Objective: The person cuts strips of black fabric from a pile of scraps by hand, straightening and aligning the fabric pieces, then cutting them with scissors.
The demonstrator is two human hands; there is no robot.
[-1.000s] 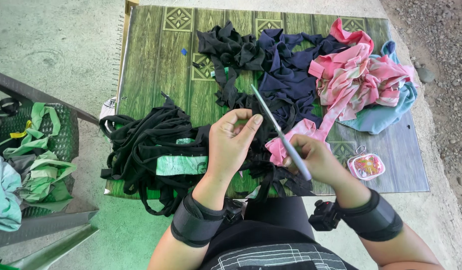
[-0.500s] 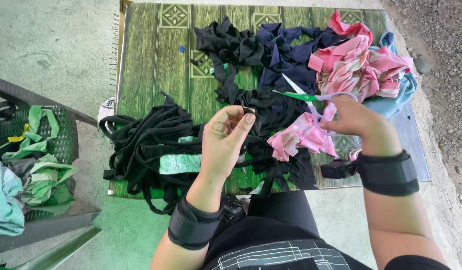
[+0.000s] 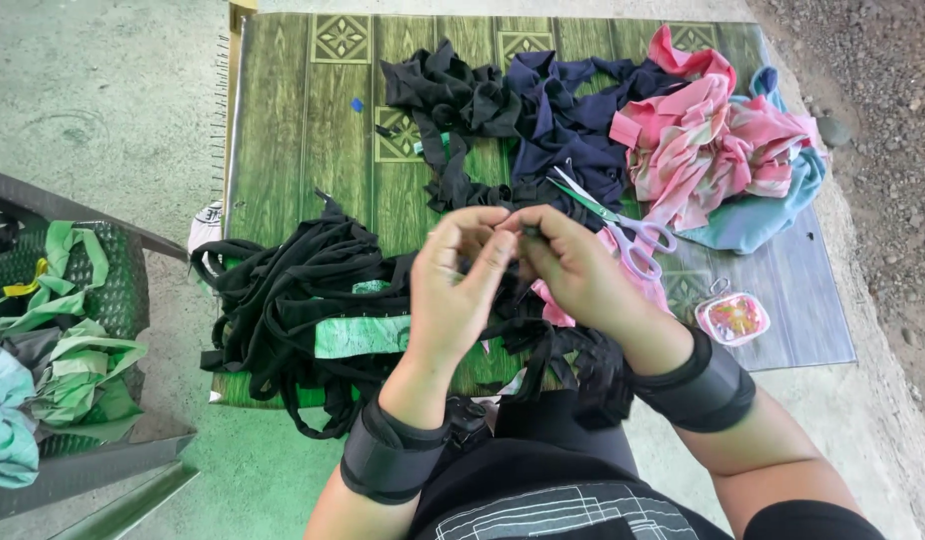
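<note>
1. Left hand (image 3: 461,290) and right hand (image 3: 573,270) meet fingertip to fingertip, both pinched on a small dark fabric piece (image 3: 528,232).
2. Scissors (image 3: 623,225) lie at 2 o'clock, just beside the right hand.
3. Black fabric strips (image 3: 293,300) heaped at 9 o'clock.
4. Pink cloth (image 3: 713,140) at 1 o'clock.
5. Green mat (image 3: 313,130) underneath.

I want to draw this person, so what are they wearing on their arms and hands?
Both hands are bare, with no gloves. The left hand has a wide black band strapped around the forearm just below the wrist. The right hand has a matching black band. No long sleeves show; a dark sleeve edge appears near the right upper arm.
</note>
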